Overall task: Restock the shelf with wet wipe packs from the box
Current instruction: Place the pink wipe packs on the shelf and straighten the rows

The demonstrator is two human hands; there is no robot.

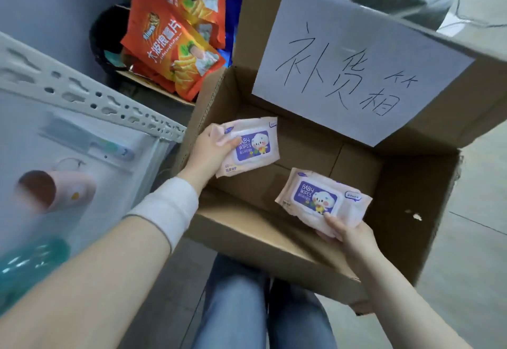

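Observation:
An open cardboard box [406,184] stands on the floor in front of me, a white handwritten paper sheet [356,60] taped to its raised far flap. My left hand [208,151] grips a pink wet wipe pack [253,142] with a purple label, held over the box's left side. My right hand [348,234] grips a second pink wet wipe pack [318,197] over the box's near right part. No other pack shows on the brown box floor between them. The shelf [90,93], a pale perforated metal frame, is at the left.
Blurred items lie on the shelf at the left, among them a pink-and-brown object [55,189] and something teal [33,261]. Orange snack bags [175,52] fill another carton behind the shelf. My knees in blue jeans [260,307] are just below the box.

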